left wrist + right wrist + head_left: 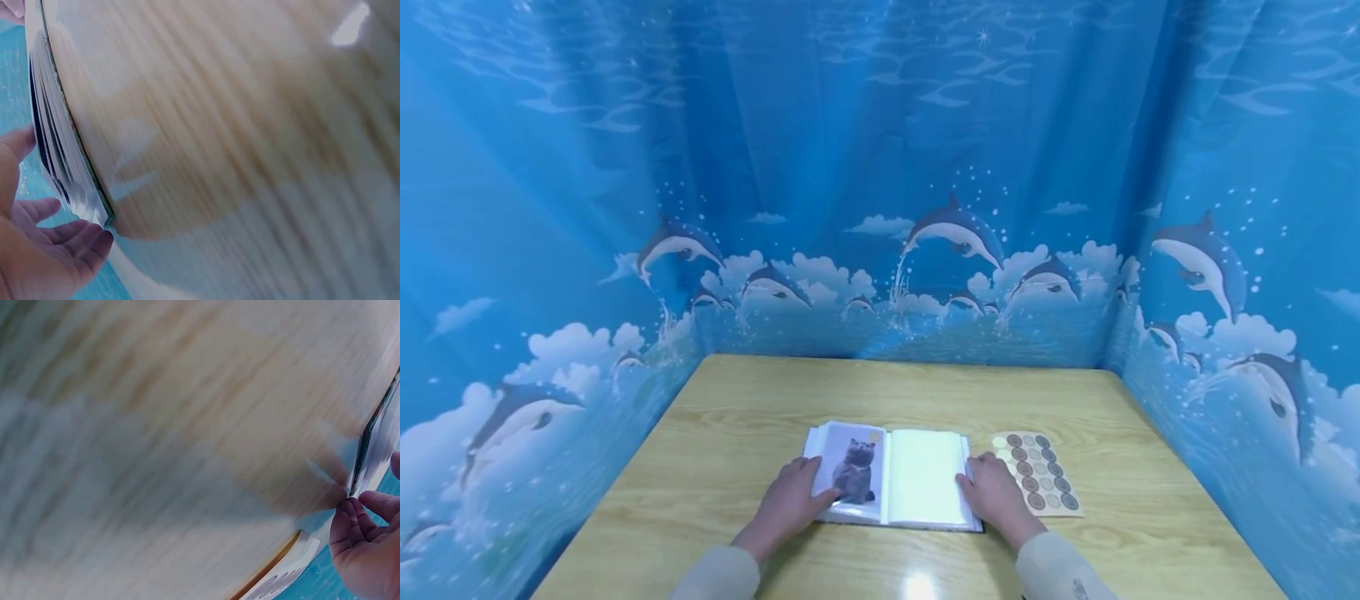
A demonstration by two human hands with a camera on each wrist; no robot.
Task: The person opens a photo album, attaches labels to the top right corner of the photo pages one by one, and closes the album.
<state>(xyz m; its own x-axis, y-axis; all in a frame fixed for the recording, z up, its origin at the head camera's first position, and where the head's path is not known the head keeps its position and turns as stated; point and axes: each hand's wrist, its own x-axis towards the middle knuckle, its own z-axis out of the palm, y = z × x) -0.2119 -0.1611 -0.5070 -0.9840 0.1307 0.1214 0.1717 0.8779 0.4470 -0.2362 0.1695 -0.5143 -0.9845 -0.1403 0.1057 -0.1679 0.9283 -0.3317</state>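
Note:
A photo album (925, 475) lies spread on the table. Its left page holds a picture of a grey cat (855, 475), with a small round tan sticker (875, 436) in the picture's upper right corner. White and bare is the right page. My left hand (793, 497) grips the album's left edge, thumb over the page; in the left wrist view the fingertips (94, 240) are at the cover's edge, below the fanned pages (62, 137). At the opposite edge my right hand (995, 492) holds the cover, its fingers (356, 519) curled at the cover's edge.
A sheet of round stickers (1037, 472), brown and pale, lies just right of the album, partly behind my right hand. Wood-grained table (730, 417) surrounds both. Blue dolphin-print curtains (850, 167) enclose the table at the back and sides.

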